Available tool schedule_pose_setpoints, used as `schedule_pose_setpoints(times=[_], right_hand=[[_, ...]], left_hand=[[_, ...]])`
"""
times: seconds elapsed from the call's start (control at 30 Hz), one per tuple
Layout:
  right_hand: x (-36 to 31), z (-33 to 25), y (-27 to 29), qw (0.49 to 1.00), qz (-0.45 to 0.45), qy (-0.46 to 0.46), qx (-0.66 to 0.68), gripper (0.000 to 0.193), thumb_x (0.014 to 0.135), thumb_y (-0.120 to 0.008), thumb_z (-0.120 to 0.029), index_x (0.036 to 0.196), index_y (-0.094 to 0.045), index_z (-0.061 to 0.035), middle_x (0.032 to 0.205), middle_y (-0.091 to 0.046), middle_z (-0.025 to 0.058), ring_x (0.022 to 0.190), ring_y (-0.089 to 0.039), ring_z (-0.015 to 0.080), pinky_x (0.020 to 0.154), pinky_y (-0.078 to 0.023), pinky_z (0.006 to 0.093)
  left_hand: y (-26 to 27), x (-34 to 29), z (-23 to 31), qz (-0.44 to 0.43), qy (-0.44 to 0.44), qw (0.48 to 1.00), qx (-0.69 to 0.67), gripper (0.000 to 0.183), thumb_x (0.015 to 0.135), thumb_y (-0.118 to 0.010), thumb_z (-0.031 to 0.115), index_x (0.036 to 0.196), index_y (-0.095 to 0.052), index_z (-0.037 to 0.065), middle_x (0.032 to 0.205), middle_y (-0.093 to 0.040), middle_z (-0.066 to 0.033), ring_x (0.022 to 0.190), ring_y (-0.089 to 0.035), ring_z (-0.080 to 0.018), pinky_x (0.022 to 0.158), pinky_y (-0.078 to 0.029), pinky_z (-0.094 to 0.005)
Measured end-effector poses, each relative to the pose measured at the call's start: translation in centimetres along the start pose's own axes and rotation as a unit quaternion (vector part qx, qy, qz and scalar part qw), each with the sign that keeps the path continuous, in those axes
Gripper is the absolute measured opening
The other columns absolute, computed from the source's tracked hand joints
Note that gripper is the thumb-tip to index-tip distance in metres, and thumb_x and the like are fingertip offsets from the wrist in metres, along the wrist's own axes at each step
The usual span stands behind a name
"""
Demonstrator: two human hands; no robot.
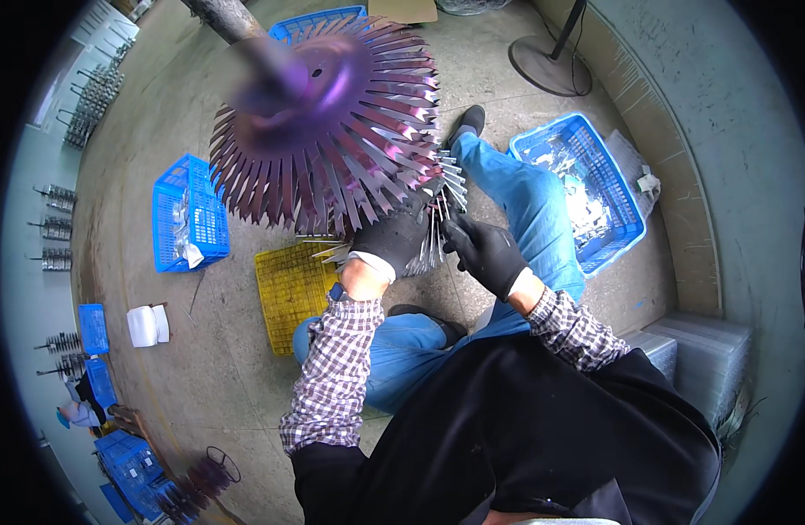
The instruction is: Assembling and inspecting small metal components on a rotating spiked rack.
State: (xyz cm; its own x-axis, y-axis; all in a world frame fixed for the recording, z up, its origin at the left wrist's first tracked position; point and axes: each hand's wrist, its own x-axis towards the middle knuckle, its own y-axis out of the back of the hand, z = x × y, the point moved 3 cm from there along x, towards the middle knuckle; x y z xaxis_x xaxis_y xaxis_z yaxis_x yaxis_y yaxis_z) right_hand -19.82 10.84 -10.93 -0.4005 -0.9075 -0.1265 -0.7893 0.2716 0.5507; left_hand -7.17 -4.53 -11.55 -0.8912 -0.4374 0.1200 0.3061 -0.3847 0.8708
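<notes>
Before me stands a purple metal rack [346, 114] with many forked prongs spread round a central disc on a pole. Beneath its upper tier, a lower ring of thin silver metal strips [431, 248] fans out. My left hand [392, 232], in a black glove, is closed under the purple prongs at that lower ring; what its fingers hold is hidden. My right hand [486, 254], also black-gloved, is closed at the right side of the ring, fingertips pinched against the strip ends. Whatever lies between those fingertips is too small to make out.
A blue basket [634, 229] of shiny flat pieces stands right of my leg. A yellow crate [276, 302] is below my left hand; another blue basket [212, 248] stands farther left. A round stand base [538, 66] is at the far right, clear plastic trays [704, 350] near right.
</notes>
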Motion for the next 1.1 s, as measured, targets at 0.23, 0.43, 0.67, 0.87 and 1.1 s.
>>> schedule_pose_setpoints(times=[0.23, 0.43, 0.67, 0.87, 1.1], right_hand=[[1.0, -0.1, 0.2, 0.998, -0.021, -0.036, -0.042, 0.028, 0.108, -0.055, -0.030, 0.101, -0.067, -0.0057, 0.080, -0.074, 0.0166, 0.066, -0.070, 0.0385, 0.066, -0.054, 0.0465], [1.6, -0.6, -0.8, 0.986, 0.018, 0.037, -0.159, 0.023, 0.105, -0.057, -0.025, 0.101, -0.067, -0.0052, 0.080, -0.073, 0.0198, 0.068, -0.069, 0.0433, 0.066, -0.055, 0.0491], [2.6, -0.3, -0.5, 0.976, -0.005, 0.075, -0.203, 0.018, 0.101, -0.061, -0.020, 0.099, -0.066, -0.0034, 0.076, -0.072, 0.0113, 0.060, -0.068, 0.0308, 0.061, -0.053, 0.0424], [3.5, 0.0, -0.2, 0.964, -0.026, 0.123, -0.236, 0.018, 0.097, -0.062, -0.020, 0.103, -0.066, -0.0043, 0.082, -0.073, 0.0200, 0.069, -0.069, 0.0427, 0.064, -0.054, 0.0497], [3.0, -0.1, 0.4, 0.966, -0.047, 0.155, -0.203, 0.020, 0.100, -0.061, -0.024, 0.102, -0.066, -0.0038, 0.083, -0.073, 0.0206, 0.071, -0.068, 0.0446, 0.065, -0.054, 0.0501]], left_hand=[[0.2, 0.2, 0.2, 0.017, 0.014, 1.000, -0.001, 0.039, 0.101, -0.056, 0.013, 0.138, -0.067, 0.010, 0.137, -0.070, -0.0166, 0.115, -0.070, -0.0362, 0.097, -0.056, -0.0427], [-0.4, 0.0, -0.7, 0.030, 0.022, 0.999, -0.011, 0.040, 0.101, -0.056, 0.015, 0.139, -0.066, 0.010, 0.138, -0.070, -0.0154, 0.114, -0.071, -0.0365, 0.098, -0.056, -0.0430], [-0.1, 0.2, -0.6, 0.025, 0.010, 1.000, -0.008, 0.039, 0.101, -0.056, 0.014, 0.138, -0.068, 0.009, 0.139, -0.069, -0.0145, 0.115, -0.071, -0.0363, 0.099, -0.057, -0.0424], [-0.7, 0.4, -0.3, 0.067, -0.008, 0.998, 0.010, 0.039, 0.100, -0.056, 0.013, 0.136, -0.070, 0.009, 0.139, -0.070, -0.0134, 0.113, -0.071, -0.0351, 0.097, -0.057, -0.0412], [0.6, -0.5, 0.0, 0.098, -0.033, 0.994, -0.028, 0.040, 0.099, -0.059, 0.013, 0.138, -0.069, 0.010, 0.141, -0.070, -0.0119, 0.108, -0.072, -0.0358, 0.092, -0.058, -0.0422]])
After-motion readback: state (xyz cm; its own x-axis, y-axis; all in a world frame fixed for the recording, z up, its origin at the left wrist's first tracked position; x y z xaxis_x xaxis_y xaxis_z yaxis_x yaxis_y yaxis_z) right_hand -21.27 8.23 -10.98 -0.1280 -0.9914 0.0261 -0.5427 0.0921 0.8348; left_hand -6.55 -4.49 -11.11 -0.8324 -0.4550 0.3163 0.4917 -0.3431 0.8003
